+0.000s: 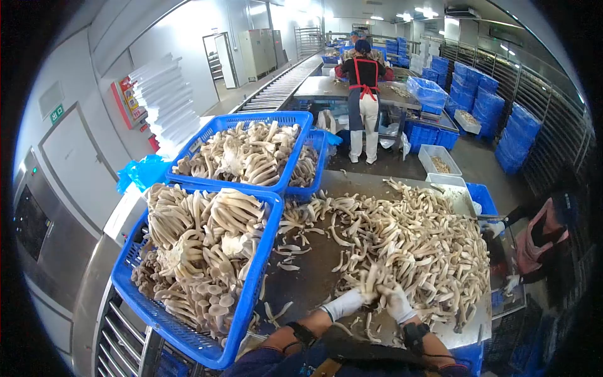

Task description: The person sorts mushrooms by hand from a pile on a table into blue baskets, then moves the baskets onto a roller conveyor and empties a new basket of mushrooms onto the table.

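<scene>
My left hand (344, 304) and right hand (397, 304), both gloved, are partly closed around a small mushroom clump (374, 281) at the near edge of the loose heap (427, 251) on the tabletop (311, 270); blur hides how firmly each one grips. Squeezing or twisting too hard could snap the brittle stems, and a careless wrist could push loose pieces over the near edge. My left forearm lies close to the piled front basket (252, 276), so a knock might spill some. The clump's long axis seems to run away from me; I can't tell which end has the caps.
</scene>
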Motion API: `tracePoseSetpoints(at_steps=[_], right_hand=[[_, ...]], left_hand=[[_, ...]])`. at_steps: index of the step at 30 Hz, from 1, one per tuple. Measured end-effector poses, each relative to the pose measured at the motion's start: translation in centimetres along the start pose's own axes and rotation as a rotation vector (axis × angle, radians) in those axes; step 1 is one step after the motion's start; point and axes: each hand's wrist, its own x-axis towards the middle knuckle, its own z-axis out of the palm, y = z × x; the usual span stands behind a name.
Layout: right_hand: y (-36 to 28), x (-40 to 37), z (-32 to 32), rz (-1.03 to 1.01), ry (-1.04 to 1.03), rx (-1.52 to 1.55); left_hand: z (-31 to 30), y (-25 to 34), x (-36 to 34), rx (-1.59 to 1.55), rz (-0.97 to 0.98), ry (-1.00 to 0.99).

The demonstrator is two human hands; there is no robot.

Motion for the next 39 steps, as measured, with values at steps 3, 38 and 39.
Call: tracePoseSetpoints(at_steps=[3, 38, 39], right_hand=[[-0.2, 0.3, -0.9, -0.053, -0.061, -0.134], [1.9, 3.1, 2.2, 0.054, -0.12, -1.538], [2.2, 3.5, 2.1, 0.072, -0.097, -1.508]], left_hand=[[-0.6, -1.8, 1.4, -0.597, -0.008, 0.263], [-4.5, -9.6, 6.6, -0.095, -0.05, 0.745], [-3.4, -9.4, 6.6, -0.098, -0.039, 0.752]])
